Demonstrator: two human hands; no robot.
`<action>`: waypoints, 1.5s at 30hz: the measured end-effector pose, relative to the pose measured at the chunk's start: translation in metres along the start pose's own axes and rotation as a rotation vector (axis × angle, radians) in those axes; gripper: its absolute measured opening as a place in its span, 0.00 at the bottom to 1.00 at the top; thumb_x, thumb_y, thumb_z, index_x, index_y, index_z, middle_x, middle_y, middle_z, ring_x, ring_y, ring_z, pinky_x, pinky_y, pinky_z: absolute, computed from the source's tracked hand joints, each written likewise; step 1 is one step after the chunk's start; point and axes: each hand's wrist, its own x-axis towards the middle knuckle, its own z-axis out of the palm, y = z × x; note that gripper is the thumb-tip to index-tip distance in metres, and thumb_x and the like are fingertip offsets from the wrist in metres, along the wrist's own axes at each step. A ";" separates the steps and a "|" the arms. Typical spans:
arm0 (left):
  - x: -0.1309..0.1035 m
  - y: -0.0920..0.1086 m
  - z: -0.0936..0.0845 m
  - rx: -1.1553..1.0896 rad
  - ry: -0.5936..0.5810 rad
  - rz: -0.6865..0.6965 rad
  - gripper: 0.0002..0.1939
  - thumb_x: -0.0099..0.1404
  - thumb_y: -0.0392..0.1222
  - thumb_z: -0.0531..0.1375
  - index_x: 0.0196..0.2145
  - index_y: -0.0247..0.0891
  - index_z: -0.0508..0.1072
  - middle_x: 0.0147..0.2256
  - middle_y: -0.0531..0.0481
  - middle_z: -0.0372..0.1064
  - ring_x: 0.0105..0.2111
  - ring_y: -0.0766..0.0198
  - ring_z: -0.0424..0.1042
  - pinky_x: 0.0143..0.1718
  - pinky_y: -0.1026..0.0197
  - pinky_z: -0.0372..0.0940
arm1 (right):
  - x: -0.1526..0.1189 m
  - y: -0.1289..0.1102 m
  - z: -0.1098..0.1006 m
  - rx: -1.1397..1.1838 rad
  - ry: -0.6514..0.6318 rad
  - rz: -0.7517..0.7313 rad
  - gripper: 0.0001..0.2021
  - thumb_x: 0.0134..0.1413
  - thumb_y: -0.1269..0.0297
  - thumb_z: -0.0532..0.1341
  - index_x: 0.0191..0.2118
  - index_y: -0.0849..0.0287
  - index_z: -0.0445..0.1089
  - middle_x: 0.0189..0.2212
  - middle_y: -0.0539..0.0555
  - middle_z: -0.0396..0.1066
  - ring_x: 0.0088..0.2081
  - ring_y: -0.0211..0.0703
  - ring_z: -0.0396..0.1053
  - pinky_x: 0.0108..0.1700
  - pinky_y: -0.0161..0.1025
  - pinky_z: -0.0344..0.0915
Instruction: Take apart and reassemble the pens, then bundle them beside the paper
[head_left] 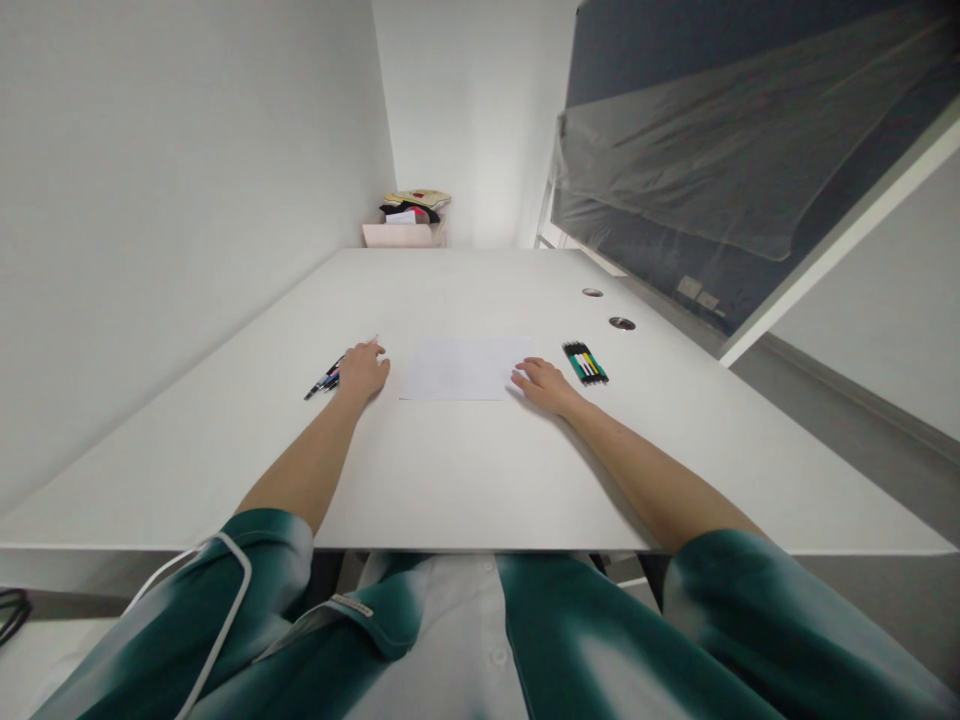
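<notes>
A white sheet of paper point(463, 368) lies flat in the middle of the white table point(465, 470). My left hand point(363, 368) rests on the table just left of the sheet, next to a few dark pens point(322, 381) lying beside it. My right hand point(544, 384) rests palm down at the sheet's right edge, its fingertips touching the paper. A row of several markers point(585, 362) with green, yellow and white bands lies to the right of that hand. Neither hand holds anything.
Two round cable holes point(621, 323) sit in the tabletop at the far right. A pink box point(405, 233) with items on top stands beyond the table's far end. A dark board wrapped in plastic point(750, 150) leans on the right. A white wall runs along the left.
</notes>
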 end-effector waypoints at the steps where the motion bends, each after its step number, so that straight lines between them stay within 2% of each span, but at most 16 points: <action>1: 0.000 -0.005 -0.002 0.040 -0.013 -0.052 0.18 0.63 0.45 0.54 0.48 0.37 0.72 0.49 0.34 0.68 0.51 0.42 0.65 0.50 0.42 0.62 | 0.000 0.000 0.000 0.011 0.007 -0.004 0.24 0.64 0.51 0.50 0.58 0.58 0.66 0.60 0.63 0.61 0.61 0.55 0.59 0.60 0.51 0.56; 3: -0.001 -0.012 -0.006 0.102 -0.024 -0.124 0.20 0.62 0.46 0.54 0.48 0.33 0.72 0.50 0.30 0.66 0.53 0.39 0.63 0.49 0.41 0.61 | 0.000 0.001 0.000 0.032 0.022 -0.010 0.25 0.64 0.51 0.50 0.59 0.60 0.65 0.60 0.64 0.62 0.60 0.55 0.59 0.60 0.50 0.56; 6: -0.003 -0.015 -0.009 0.150 -0.033 -0.157 0.20 0.62 0.45 0.54 0.47 0.30 0.71 0.50 0.28 0.65 0.53 0.39 0.62 0.50 0.41 0.60 | 0.000 0.002 0.001 0.049 0.042 -0.009 0.24 0.64 0.52 0.50 0.59 0.60 0.65 0.59 0.64 0.62 0.60 0.54 0.60 0.60 0.49 0.56; 11: -0.004 -0.016 -0.013 0.163 -0.035 -0.164 0.19 0.63 0.41 0.51 0.47 0.33 0.73 0.49 0.31 0.66 0.52 0.41 0.63 0.50 0.43 0.59 | 0.003 0.008 0.006 0.066 0.070 -0.033 0.23 0.64 0.52 0.51 0.57 0.59 0.66 0.58 0.62 0.64 0.59 0.53 0.61 0.60 0.47 0.57; 17: -0.002 -0.019 -0.016 0.172 -0.054 -0.234 0.19 0.63 0.41 0.51 0.46 0.33 0.75 0.49 0.31 0.67 0.51 0.42 0.63 0.50 0.46 0.59 | 0.007 0.015 0.014 0.098 0.117 -0.049 0.23 0.63 0.51 0.52 0.55 0.58 0.69 0.57 0.63 0.65 0.58 0.55 0.62 0.60 0.51 0.57; 24: -0.001 -0.018 -0.016 0.097 0.028 -0.216 0.15 0.60 0.43 0.56 0.39 0.33 0.76 0.46 0.31 0.70 0.50 0.40 0.65 0.48 0.45 0.60 | 0.007 0.016 0.014 0.117 0.125 -0.047 0.22 0.62 0.51 0.52 0.54 0.59 0.69 0.57 0.64 0.65 0.58 0.56 0.62 0.60 0.52 0.57; 29: 0.001 -0.002 -0.017 -0.254 0.133 -0.276 0.10 0.56 0.43 0.59 0.34 0.37 0.74 0.37 0.39 0.74 0.41 0.47 0.71 0.42 0.50 0.63 | 0.008 0.020 0.017 0.155 0.159 -0.075 0.22 0.61 0.51 0.54 0.54 0.57 0.69 0.56 0.63 0.66 0.57 0.56 0.62 0.60 0.53 0.57; 32: 0.000 0.015 -0.015 -0.567 0.167 -0.184 0.11 0.52 0.39 0.59 0.35 0.37 0.72 0.30 0.47 0.73 0.34 0.57 0.71 0.38 0.57 0.63 | 0.008 0.021 0.018 0.172 0.171 -0.090 0.21 0.61 0.52 0.55 0.53 0.57 0.70 0.55 0.63 0.67 0.56 0.56 0.63 0.59 0.53 0.58; 35: -0.004 0.033 -0.010 -0.878 0.062 -0.095 0.23 0.49 0.36 0.57 0.46 0.36 0.68 0.20 0.56 0.66 0.23 0.64 0.66 0.29 0.62 0.60 | 0.007 0.018 0.015 0.197 0.203 -0.117 0.20 0.60 0.53 0.56 0.51 0.59 0.71 0.54 0.64 0.68 0.55 0.55 0.64 0.57 0.52 0.60; 37: -0.008 0.044 -0.009 -1.050 -0.010 -0.040 0.28 0.49 0.36 0.56 0.51 0.36 0.65 0.18 0.59 0.64 0.20 0.66 0.63 0.25 0.64 0.57 | 0.006 0.013 0.009 0.230 0.244 -0.162 0.18 0.58 0.54 0.57 0.49 0.59 0.72 0.52 0.63 0.69 0.54 0.54 0.65 0.56 0.51 0.61; 39: -0.014 0.054 -0.009 -1.165 -0.092 0.002 0.27 0.49 0.37 0.55 0.49 0.35 0.66 0.19 0.58 0.66 0.18 0.67 0.62 0.23 0.65 0.57 | 0.004 0.006 0.002 0.284 0.274 -0.213 0.16 0.57 0.56 0.57 0.46 0.58 0.73 0.48 0.61 0.72 0.51 0.53 0.67 0.54 0.50 0.63; 41: -0.020 0.064 -0.011 -1.250 -0.144 0.006 0.25 0.49 0.37 0.56 0.47 0.35 0.66 0.19 0.57 0.66 0.18 0.67 0.64 0.24 0.64 0.59 | 0.000 -0.004 -0.005 0.358 0.273 -0.195 0.14 0.57 0.57 0.57 0.44 0.58 0.73 0.39 0.58 0.75 0.42 0.49 0.71 0.46 0.46 0.66; 43: -0.025 0.073 -0.012 -1.314 -0.166 -0.041 0.25 0.49 0.36 0.57 0.47 0.36 0.63 0.20 0.57 0.68 0.19 0.67 0.66 0.24 0.64 0.61 | -0.006 -0.017 -0.010 0.441 0.220 -0.199 0.14 0.58 0.58 0.56 0.43 0.59 0.73 0.30 0.55 0.75 0.33 0.44 0.70 0.38 0.42 0.66; 45: -0.030 0.080 -0.011 -1.346 -0.168 -0.101 0.26 0.49 0.35 0.58 0.47 0.37 0.59 0.22 0.56 0.70 0.20 0.66 0.69 0.24 0.64 0.62 | -0.013 -0.033 -0.010 0.496 0.147 -0.270 0.13 0.57 0.57 0.57 0.42 0.59 0.72 0.27 0.52 0.74 0.29 0.41 0.69 0.36 0.39 0.65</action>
